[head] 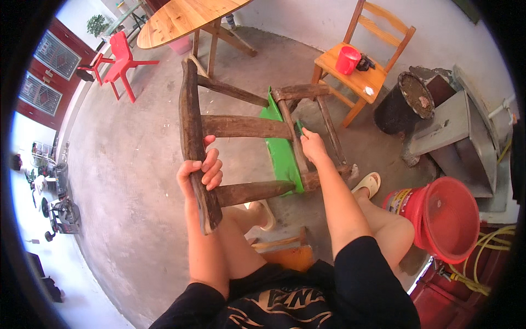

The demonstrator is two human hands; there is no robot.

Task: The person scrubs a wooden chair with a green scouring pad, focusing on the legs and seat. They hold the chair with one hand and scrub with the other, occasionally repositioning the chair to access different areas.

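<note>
An old dark wooden chair [246,126] lies tipped before me, its slatted backrest toward the left. My left hand [205,168] is wrapped around the thick top rail of that backrest. Green sheet material [283,160] covers the seat area between the backrest and the leg frame. My right hand [313,144] is closed on a small green object [299,126], beside the crossbar at the seat; what the object is, I cannot tell. The chair's legs and rungs point to the right, away from my left hand.
A wooden chair [328,57] holds a red mug [348,60]. A round wooden table [181,22] and red plastic chair [120,66] stand farther off. At right are a black bucket [390,111], metal sheets [446,123] and red buckets [452,218]. My feet are beside the tipped chair.
</note>
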